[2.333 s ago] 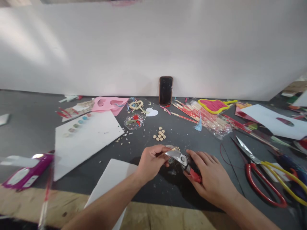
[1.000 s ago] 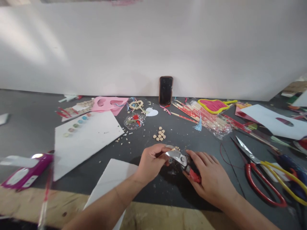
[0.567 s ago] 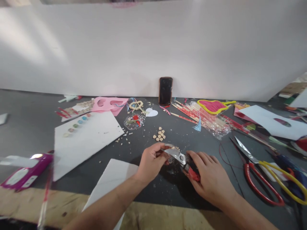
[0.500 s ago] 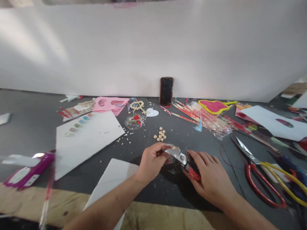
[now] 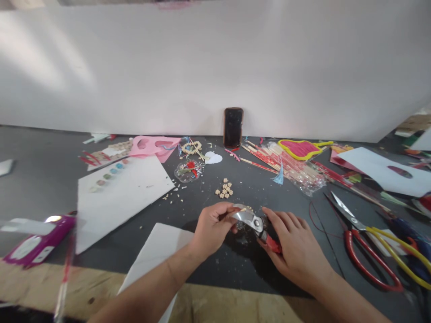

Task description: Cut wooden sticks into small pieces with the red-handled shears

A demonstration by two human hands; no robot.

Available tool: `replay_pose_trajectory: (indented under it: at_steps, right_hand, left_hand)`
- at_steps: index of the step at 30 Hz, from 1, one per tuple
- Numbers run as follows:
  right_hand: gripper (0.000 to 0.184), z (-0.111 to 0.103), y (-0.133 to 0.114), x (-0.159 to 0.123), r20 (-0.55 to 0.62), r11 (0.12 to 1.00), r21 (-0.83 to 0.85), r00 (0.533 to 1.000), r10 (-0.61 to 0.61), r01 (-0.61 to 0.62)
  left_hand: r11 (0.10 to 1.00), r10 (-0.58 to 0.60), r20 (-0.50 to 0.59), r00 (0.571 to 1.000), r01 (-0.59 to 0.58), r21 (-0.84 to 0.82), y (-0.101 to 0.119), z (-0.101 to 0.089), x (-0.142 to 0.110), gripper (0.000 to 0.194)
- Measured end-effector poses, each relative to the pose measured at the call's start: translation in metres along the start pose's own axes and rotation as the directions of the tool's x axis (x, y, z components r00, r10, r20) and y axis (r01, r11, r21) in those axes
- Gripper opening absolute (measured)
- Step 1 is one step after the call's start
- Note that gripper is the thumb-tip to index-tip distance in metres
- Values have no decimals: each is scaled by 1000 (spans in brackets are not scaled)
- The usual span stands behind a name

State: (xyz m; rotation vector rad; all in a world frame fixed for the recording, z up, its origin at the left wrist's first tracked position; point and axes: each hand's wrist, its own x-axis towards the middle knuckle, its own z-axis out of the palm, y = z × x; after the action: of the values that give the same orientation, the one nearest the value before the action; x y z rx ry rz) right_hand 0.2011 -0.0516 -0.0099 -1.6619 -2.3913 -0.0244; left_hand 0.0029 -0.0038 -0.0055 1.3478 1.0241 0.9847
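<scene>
- Left hand (image 5: 213, 224) and right hand (image 5: 296, 242) are brought near each other over the dark worktop (image 5: 188, 211): the cutters (image 5: 256, 223) are gripped by their red handle in the right, while the left is narrowed, its thumb and fingertips drawn together at the blade tips; what is pinched there is largely hidden.
- Partly covered by the left forearm, a white board (image 5: 160, 246) is laid at the near edge.
- Scissors (image 5: 350, 216) with one red and one yellow handle are laid open to the right, and a purple device (image 5: 38, 240) is seen at the far left.
- Beyond the cutters, flower-shaped beads (image 5: 224, 190) are gathered in a small cluster.
- Farther left, a larger white panel (image 5: 117, 202) is marked by a row of coloured dabs.
- Small pieces are held in a clear dish (image 5: 188, 172), with a white paper heart (image 5: 213, 157) placed just behind it.
- Red-patterned sticks (image 5: 286, 166) are spread on the right, partly wrapped in clear plastic.
- At the back, a phone (image 5: 233, 127) is stood upright before the white wall (image 5: 151, 67).
</scene>
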Motion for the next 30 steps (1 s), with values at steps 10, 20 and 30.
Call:
replay_pose_trajectory:
  at_steps: [10,20,30]
  right_hand:
    - [43,-1,-2,-5,13,999,2,999,-35,35]
    - [45,-1,-3,-1,23,1000,15,1000,8,-8]
    - [50,-1,-1,-1,19,1000,8,1000,3,-3]
  left_hand:
    - [1000,1,24,1000,-1,-6,-3,1,0,13]
    - [998,42,-6,999,-43,-44,-5,1,1,11]
    - [998,70,39,997,-70,1,-6,-1,1,20]
